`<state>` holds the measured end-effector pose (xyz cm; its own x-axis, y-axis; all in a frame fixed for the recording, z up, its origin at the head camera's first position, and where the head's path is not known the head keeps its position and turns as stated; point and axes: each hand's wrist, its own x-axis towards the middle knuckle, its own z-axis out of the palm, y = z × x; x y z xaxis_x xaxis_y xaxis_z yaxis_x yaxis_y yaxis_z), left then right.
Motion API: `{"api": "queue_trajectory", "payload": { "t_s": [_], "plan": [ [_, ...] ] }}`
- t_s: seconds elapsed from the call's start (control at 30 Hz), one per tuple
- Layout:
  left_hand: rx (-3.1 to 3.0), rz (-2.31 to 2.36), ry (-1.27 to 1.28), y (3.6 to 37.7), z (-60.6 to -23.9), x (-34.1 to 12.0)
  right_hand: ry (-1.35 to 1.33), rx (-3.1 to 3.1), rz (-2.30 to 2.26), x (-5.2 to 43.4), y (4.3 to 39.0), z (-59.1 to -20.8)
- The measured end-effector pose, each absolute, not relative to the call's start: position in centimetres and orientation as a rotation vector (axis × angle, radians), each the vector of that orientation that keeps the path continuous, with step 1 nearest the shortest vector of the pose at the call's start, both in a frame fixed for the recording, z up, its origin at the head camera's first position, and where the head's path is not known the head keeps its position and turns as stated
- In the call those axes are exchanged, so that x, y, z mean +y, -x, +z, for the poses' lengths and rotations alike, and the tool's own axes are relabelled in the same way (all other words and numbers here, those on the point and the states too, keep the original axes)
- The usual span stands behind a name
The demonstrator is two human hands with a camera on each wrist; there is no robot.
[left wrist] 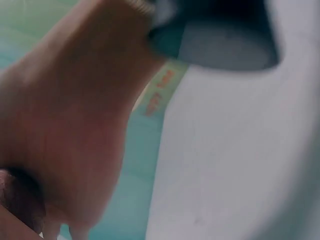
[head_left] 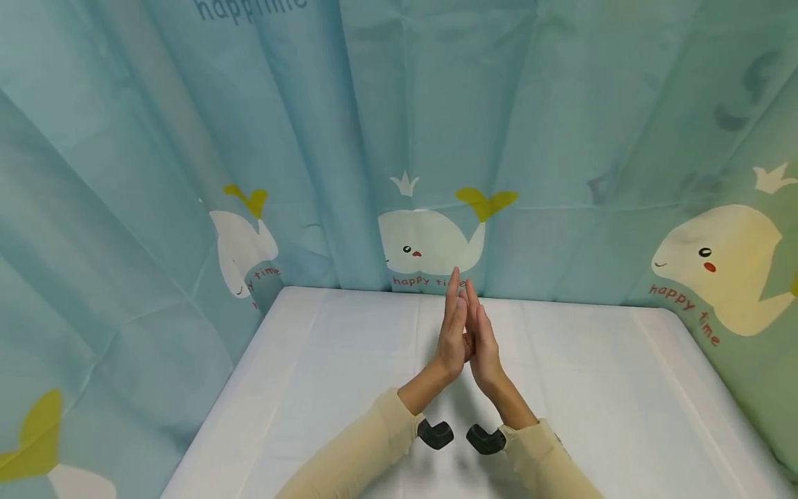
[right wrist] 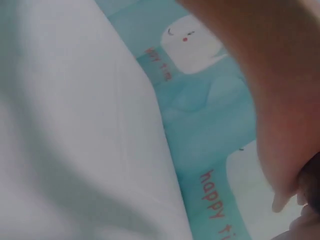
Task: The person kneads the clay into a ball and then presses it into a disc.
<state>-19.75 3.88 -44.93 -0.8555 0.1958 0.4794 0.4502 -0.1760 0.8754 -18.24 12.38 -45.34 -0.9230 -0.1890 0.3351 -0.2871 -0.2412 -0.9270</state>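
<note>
Head view: left hand (head_left: 451,339) and right hand (head_left: 483,343) are raised above the white cloth-covered table (head_left: 312,388), palms pressed flat together, fingers straight and pointing up and away from the camera. Neither grasps anything; each only touches the other. Fingertips overlap the lower edge of the teal fabric backdrop printed with white whales and red "happy time" lettering (head_left: 430,242). Both forearms wear cream long sleeves (head_left: 368,450); a small black wrist-mounted camera housing (head_left: 435,434) sits at the left cuff, a matching one at the right cuff. The hands are over the middle of the table, toward its far edge, and their shadow falls on the cloth between the forearms.

Left wrist view: blurred. The left hand (left wrist: 70,120) fills the left half, seen from very close; finger pose not readable here. White table surface (left wrist: 240,160) takes up the right side, with a strip of teal backdrop (left wrist: 135,190) and red lettering between hand and table.

Right wrist view: also soft. The right hand (right wrist: 280,100) crosses the upper right corner, its fingertips at the right edge near the bottom. White table (right wrist: 70,130) lies to the left, and the teal whale backdrop (right wrist: 200,100) with red "happy" text runs diagonally beside it.
</note>
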Motion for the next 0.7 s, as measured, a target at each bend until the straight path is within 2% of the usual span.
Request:
{"api": "queue_trajectory", "payload": {
  "t_s": [0.3,0.7],
  "plan": [
    [-1.917,-2.120,0.632,21.8,-45.6,2.6,-0.643,-1.883,2.345,11.4,17.5,-45.4],
    [-2.077,-2.318,0.830,18.1,-46.6,3.8,-0.400,-1.888,2.263,13.5,18.2,-45.4]
  ]
}}
